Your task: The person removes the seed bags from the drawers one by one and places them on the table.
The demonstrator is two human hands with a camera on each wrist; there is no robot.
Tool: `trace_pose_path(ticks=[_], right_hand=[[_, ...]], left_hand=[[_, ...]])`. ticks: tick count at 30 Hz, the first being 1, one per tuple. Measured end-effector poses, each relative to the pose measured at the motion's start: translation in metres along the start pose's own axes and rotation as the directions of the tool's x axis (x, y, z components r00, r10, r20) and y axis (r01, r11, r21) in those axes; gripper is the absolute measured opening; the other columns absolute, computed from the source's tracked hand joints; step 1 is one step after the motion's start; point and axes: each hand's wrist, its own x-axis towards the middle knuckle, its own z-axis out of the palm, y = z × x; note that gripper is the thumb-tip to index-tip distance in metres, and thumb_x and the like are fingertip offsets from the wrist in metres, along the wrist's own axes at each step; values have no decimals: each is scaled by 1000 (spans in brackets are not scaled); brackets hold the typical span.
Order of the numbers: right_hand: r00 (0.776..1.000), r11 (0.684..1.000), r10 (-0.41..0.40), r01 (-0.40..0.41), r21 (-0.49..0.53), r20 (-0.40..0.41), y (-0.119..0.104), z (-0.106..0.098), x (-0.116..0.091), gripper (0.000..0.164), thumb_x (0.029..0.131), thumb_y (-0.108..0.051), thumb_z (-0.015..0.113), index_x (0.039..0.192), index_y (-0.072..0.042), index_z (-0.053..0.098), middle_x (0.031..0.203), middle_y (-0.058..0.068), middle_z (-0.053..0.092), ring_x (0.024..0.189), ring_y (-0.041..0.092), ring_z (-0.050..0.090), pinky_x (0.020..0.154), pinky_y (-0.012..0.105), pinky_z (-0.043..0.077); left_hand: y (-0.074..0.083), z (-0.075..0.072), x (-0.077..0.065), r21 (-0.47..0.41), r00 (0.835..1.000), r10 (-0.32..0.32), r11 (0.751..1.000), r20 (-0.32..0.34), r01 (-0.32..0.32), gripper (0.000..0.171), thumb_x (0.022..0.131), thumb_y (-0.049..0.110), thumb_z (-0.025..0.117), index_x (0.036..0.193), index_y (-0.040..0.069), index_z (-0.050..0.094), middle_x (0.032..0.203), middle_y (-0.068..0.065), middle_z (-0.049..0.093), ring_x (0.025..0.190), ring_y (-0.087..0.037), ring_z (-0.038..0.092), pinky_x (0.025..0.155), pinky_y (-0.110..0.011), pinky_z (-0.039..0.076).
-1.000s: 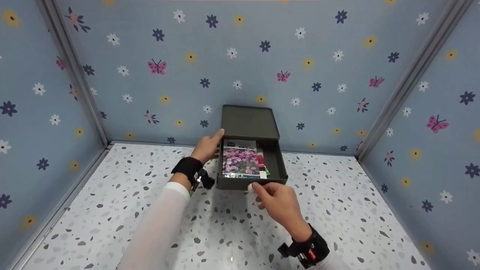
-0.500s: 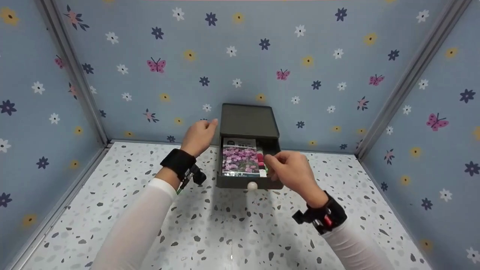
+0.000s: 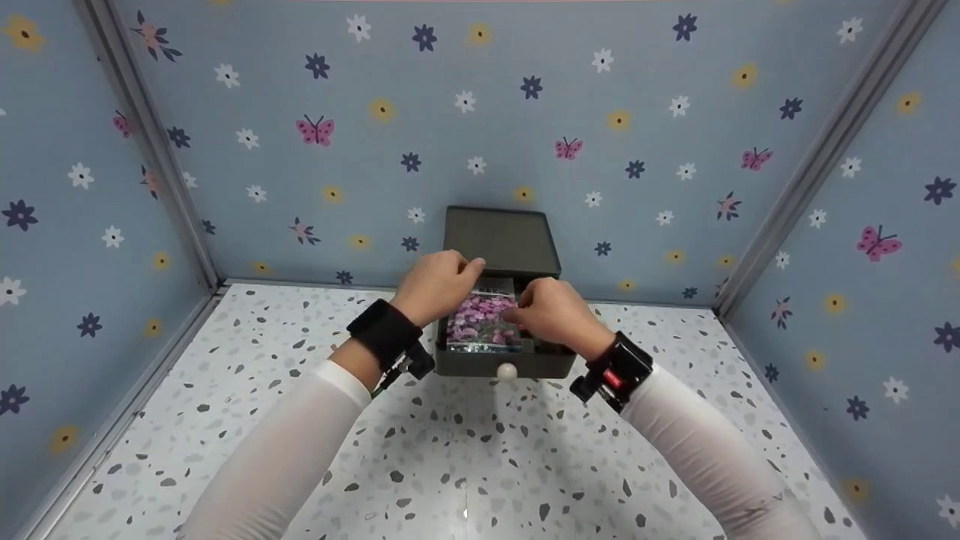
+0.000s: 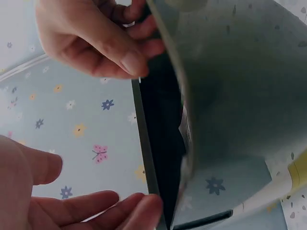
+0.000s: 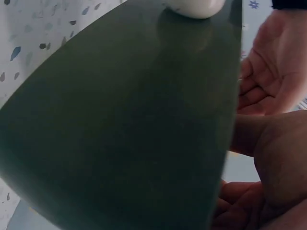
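Observation:
A dark olive box (image 3: 499, 236) stands against the back wall, its drawer (image 3: 465, 365) pulled out and a round white knob (image 3: 507, 372) on the drawer front. Inside lies a flat packet (image 3: 484, 328) printed with pink flowers. My left hand (image 3: 439, 283) hovers over the drawer's left side; in the left wrist view its thumb and fingers are apart with nothing between them. Over the right side is my right hand (image 3: 559, 311), its fingertips overlapping the packet's right edge. The left wrist view shows its fingers dipping behind the drawer's rim, their tips partly hidden.
White speckled tabletop (image 3: 465, 465) spreads in front of the box. Blue flower-patterned panels (image 3: 480, 127) enclose the back and both sides, joined by grey corner posts (image 3: 817, 161). A black strap with a small camera sits on each wrist.
My right hand has let go of the knob and moved up over the drawer. The left hand has left the box's left side, drawn back, then come in over the packet.

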Motion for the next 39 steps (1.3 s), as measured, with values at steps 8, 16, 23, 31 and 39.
trace_pose_path(ticks=[8,16,23,31,39], right_hand=[[998,995,-27,33,-95,65,1,12,13,52,97,-41,86,69,-18,49,61,-7,42,52,14,42,54,34,37],[996,976,-77,86,-200,49,1,19,12,70,96,-54,84,121,10,70,115,27,74,107,43,72,100,55,60],[995,965,-92,101,-241,48,1,21,13,72,96,-48,85,124,16,67,118,29,70,115,47,67,103,57,57],[997,953,-74,81,-293,35,2,20,13,46,93,-34,85,101,9,70,103,28,73,97,48,74,92,57,62],[993,957,-115,115,-268,17,4,17,11,36,90,-23,83,70,-9,57,87,21,73,85,44,75,82,58,64]], left_hand=[[6,9,-2,101,995,5,995,98,-15,50,121,39,46,78,15,53,71,-2,47,61,-21,48,68,-40,42],[10,19,-1,159,993,38,986,110,-55,55,120,37,45,70,17,50,68,-2,49,65,-26,56,78,-47,54],[13,22,-1,207,993,41,976,109,-63,55,120,37,45,68,17,51,76,-9,62,82,-35,71,90,-53,59],[18,30,-4,235,988,59,968,141,-91,54,119,33,47,68,16,51,87,-17,73,91,-41,76,93,-56,60],[19,42,-7,328,983,128,930,130,-165,51,117,22,53,68,10,59,96,-22,78,86,-44,77,83,-60,64]])
